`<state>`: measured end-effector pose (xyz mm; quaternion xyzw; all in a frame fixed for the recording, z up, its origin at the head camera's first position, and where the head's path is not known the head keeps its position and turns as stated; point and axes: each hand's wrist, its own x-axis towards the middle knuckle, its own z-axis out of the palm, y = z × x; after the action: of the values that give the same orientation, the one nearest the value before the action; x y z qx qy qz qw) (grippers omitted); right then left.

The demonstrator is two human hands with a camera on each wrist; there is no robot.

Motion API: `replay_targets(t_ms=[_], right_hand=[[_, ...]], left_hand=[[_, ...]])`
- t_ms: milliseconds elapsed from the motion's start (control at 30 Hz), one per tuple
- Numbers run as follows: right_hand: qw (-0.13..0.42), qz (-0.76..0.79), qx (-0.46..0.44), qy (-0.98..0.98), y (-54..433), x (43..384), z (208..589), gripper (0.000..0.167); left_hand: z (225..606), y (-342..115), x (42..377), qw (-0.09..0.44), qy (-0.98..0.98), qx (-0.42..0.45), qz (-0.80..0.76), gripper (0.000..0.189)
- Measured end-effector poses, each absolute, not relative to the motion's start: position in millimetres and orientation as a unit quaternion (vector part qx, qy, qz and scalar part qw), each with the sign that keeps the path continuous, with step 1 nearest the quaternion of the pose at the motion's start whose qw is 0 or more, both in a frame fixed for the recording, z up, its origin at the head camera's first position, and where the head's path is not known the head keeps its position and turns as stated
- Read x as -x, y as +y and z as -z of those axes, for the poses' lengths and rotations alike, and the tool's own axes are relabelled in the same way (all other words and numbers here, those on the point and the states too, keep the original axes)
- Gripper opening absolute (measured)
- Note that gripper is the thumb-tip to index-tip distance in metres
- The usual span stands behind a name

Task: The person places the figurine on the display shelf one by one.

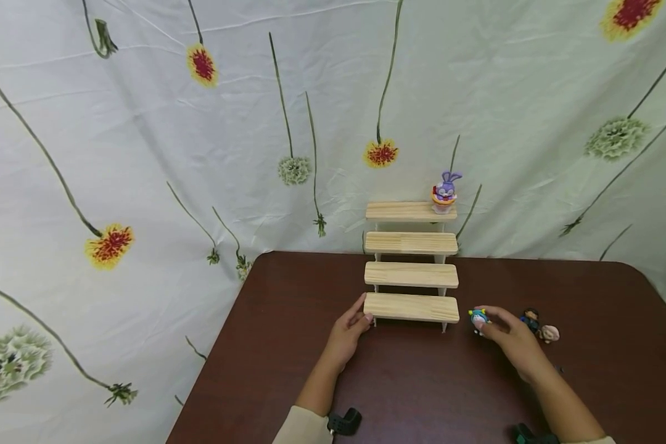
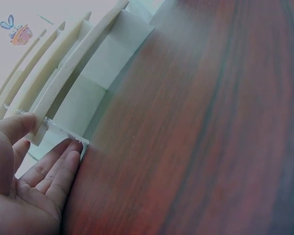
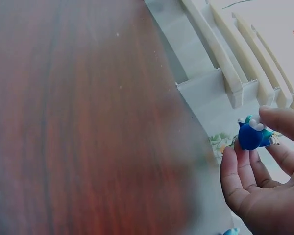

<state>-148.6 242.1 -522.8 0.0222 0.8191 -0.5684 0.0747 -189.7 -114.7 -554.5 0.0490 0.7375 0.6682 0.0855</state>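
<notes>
A four-step wooden display stand [image 1: 411, 274] with white supports stands on the table. My left hand [image 1: 344, 336] rests at the left end of its lowest step. In the left wrist view, the thumb touches the plank's end while the other fingers extend against the white support [image 2: 63, 131]. Just right of the lowest step, my right hand [image 1: 512, 342] pinches a small figurine [image 1: 478, 317] with a teal hood, yellow tips and a white front. Its blue back [image 3: 251, 137] faces the right wrist camera. A purple rabbit figurine [image 1: 445, 192] stands on the top step's right end.
Beyond my right hand lie two more figurines on the table, a dark blue one [image 1: 530, 319] and a pale pink one [image 1: 549, 333]. A flower-print cloth [image 1: 244, 123] hangs behind the dark brown table [image 1: 288, 308], whose back edge runs behind the stand.
</notes>
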Motion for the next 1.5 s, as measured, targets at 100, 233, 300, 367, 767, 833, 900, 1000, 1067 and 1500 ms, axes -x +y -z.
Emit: replay_targets(t_ms=[100, 233, 300, 367, 767, 833, 900, 1000, 1067, 1500], right_hand=[[0.064, 0.572, -0.016, 0.818, 241.2, 149.0, 521.0, 0.061], [0.044, 0.578, -0.008, 0.815, 239.9, 149.4, 518.7, 0.059], [0.037, 0.584, -0.003, 0.811, 239.2, 149.8, 517.8, 0.058], [0.032, 0.589, 0.001, 0.807, 238.6, 150.0, 516.9, 0.057], [0.021, 0.591, -0.003, 0.807, 231.1, 153.6, 507.8, 0.055], [0.021, 0.588, -0.006, 0.809, 229.9, 154.6, 505.9, 0.055], [0.019, 0.582, -0.006, 0.813, 228.8, 155.4, 504.3, 0.055], [0.015, 0.575, -0.003, 0.818, 226.9, 156.8, 501.6, 0.054], [0.014, 0.569, -0.004, 0.822, 225.0, 158.1, 499.4, 0.054], [0.005, 0.565, 0.011, 0.825, 218.9, 163.6, 489.1, 0.052]], left_hand=[[553.9, -114.6, 190.5, 0.086, 0.737, -0.049, -0.668, 0.06], [553.7, -114.4, 191.8, 0.085, 0.734, -0.051, -0.672, 0.06], [553.8, -114.3, 192.2, 0.084, 0.734, -0.052, -0.672, 0.06], [553.5, -114.2, 192.1, 0.084, 0.735, -0.05, -0.671, 0.06], [551.3, -114.9, 190.5, 0.081, 0.741, -0.054, -0.665, 0.061], [551.8, -114.9, 191.1, 0.078, 0.742, -0.055, -0.664, 0.061], [552.3, -115.0, 191.5, 0.078, 0.741, -0.055, -0.664, 0.061], [553.8, -115.2, 191.8, 0.079, 0.743, -0.054, -0.662, 0.061], [554.6, -115.5, 191.6, 0.081, 0.746, -0.052, -0.659, 0.062], [557.1, -114.7, 191.1, 0.081, 0.743, -0.047, -0.663, 0.06]])
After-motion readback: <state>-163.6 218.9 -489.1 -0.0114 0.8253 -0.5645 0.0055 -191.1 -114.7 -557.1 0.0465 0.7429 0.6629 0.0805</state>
